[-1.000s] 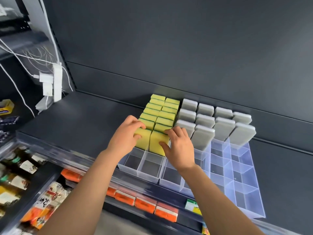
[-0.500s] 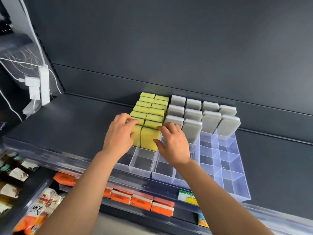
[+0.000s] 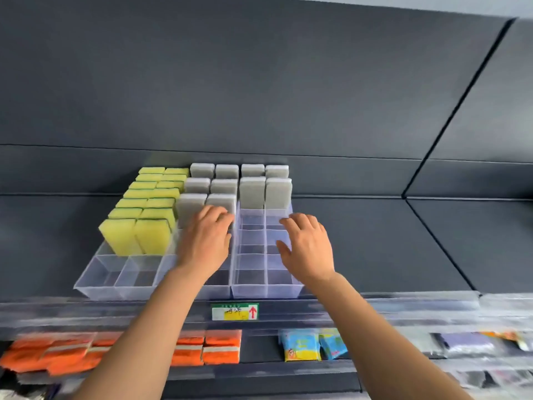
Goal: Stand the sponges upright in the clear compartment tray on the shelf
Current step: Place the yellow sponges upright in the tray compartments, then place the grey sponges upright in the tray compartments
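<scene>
**Mara:** Dark grey panels back the shelf (image 3: 375,249), and the clear compartment tray (image 3: 184,290) sits near its front edge. How full does it look to you?

**Theo:** Back part filled, front part bare. On the left, two columns of yellow sponges (image 3: 150,215) run from the rear wall forward, all standing on edge. Beside them, four columns of grey sponges (image 3: 251,189): the two nearer the yellow go three rows deep, the two on the far right only two rows.

**Mara:** And what's left?

**Theo:** The front row under the yellow ones is vacant, and so are several rows ahead of the grey ones. I'd judge the job past halfway, not finished.

**Mara:** Are the hands carrying anything?

**Theo:** No. The left hand (image 3: 206,241) is spread, palm down, fingertips at the front grey sponge of the second grey column, either touching it or just short of it; I can't tell which. The right hand (image 3: 307,246) hovers open over the bare right-hand compartments, gripping nothing.

**Mara:** Any loose sponges waiting nearby?

**Theo:** None that I can see on this shelf. Below it there are orange packs (image 3: 219,346) and small blue packets (image 3: 301,346), blurred, and a green price label (image 3: 235,311) on the rail. Neither looks like these sponges.

**Mara:** So the next thing?

**Theo:** Probably fetching more stock, or straightening that front grey one. A guess only.
</scene>
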